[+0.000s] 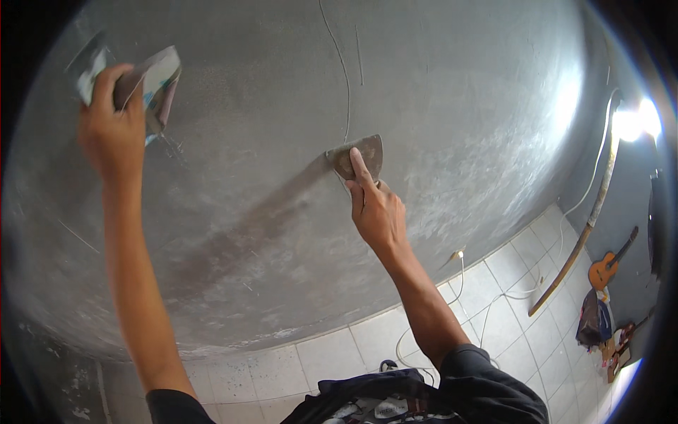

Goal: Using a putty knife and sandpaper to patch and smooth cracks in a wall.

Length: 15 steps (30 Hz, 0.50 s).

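My right hand (379, 212) is closed round the handle of a putty knife (361, 157), its index finger laid along the worn brown blade. The blade's far edge appears to meet the grey wall (240, 141), where a thin dark crack (342, 63) runs down to it. Up at the far left, my left hand (113, 138) grips a bent, sheet-like thing (161, 74) with grey, whitish and brownish faces. It is slightly blurred, and its exact kind does not show. It is held close to the wall; I cannot tell whether it touches.
White floor tiles (332, 353) border the wall's foot. A plug with a white cord (462, 272) sits low on the wall. On the right are a long pole (573, 261), a bright lamp (635, 121), a guitar (604, 271) and a dark bag (595, 318).
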Motion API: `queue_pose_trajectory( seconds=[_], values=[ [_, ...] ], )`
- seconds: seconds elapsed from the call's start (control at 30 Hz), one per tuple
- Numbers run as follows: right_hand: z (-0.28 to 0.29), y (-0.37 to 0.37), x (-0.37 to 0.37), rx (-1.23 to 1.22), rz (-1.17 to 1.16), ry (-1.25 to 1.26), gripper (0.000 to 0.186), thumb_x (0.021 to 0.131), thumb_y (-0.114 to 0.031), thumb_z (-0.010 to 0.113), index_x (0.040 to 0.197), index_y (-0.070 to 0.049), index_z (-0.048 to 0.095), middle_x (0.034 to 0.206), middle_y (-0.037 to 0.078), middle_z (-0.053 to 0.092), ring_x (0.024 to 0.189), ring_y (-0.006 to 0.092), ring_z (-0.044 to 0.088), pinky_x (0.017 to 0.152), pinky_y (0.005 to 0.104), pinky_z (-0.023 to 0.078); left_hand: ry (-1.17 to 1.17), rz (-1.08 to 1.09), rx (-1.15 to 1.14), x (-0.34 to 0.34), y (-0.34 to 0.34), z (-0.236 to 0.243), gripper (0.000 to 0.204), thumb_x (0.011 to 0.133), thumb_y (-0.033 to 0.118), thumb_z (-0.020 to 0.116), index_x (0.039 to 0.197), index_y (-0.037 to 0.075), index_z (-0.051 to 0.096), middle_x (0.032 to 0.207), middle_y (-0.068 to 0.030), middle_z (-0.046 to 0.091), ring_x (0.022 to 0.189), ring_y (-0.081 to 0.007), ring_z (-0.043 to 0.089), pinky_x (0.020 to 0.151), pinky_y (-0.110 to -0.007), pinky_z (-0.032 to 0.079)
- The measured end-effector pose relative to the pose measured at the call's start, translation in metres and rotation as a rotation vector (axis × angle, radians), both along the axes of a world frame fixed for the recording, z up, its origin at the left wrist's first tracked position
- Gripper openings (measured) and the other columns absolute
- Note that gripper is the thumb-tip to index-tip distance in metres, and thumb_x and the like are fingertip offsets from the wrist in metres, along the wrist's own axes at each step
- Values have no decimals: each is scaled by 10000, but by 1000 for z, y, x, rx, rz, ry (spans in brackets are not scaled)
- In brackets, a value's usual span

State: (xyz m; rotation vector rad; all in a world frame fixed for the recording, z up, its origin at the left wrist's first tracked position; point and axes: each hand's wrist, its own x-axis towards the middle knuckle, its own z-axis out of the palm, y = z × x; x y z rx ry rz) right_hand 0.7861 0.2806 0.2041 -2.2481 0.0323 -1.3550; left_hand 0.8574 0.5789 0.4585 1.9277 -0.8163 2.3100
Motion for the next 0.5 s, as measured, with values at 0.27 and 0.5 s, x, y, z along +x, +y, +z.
queue_pose_trajectory(
  seconds=[0.27,0.5],
  values=[
    [29,-11,4,-58,-30,-57,550,975,-242,603,1494,-266,423,735,120,666,582,322,655,470,420,491,-154,289,32,33,-39,14,248,882,266,722,1118,222,659,1152,-50,663,1122,-276,626,887,-442,544],
    [38,-7,-4,-16,-55,28,567,976,-247,608,1507,-261,410,652,123,621,523,284,633,449,388,468,-191,307,6,40,-40,17,322,924,362,673,1239,313,630,1212,-41,639,1151,-257,616,886,-409,574]
  ],
)
